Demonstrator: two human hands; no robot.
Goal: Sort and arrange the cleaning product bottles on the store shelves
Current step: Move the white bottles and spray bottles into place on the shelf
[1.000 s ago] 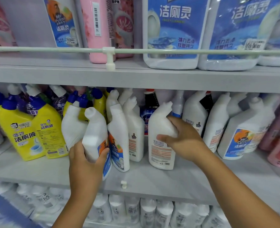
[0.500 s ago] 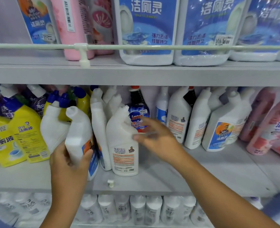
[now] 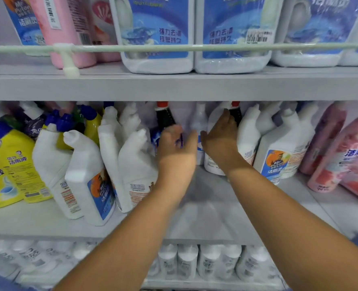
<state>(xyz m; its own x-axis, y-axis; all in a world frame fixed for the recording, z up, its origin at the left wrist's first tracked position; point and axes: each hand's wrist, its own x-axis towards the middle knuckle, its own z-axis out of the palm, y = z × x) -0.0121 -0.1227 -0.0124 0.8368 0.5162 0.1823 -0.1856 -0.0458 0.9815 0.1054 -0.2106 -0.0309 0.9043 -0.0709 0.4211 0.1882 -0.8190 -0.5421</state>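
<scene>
White plastic angled-neck cleaner bottles point(image 3: 131, 164) crowd the grey middle shelf point(image 3: 205, 217) beside both outstretched hands. The left hand point(image 3: 177, 150) reaches, fingers loose, toward a dark red-capped bottle point(image 3: 165, 116); its grip is unclear. The right hand point(image 3: 222, 139) lies flat against a white bottle point(image 3: 214, 118), hiding its label.

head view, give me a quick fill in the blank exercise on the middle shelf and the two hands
1. The bottles at the shelf's far left are ____ in colour.
2. The dark bottle behind the left hand has a ____ cap.
3. The right hand rests against a ____ bottle.

Missing words: yellow; red; white
</scene>
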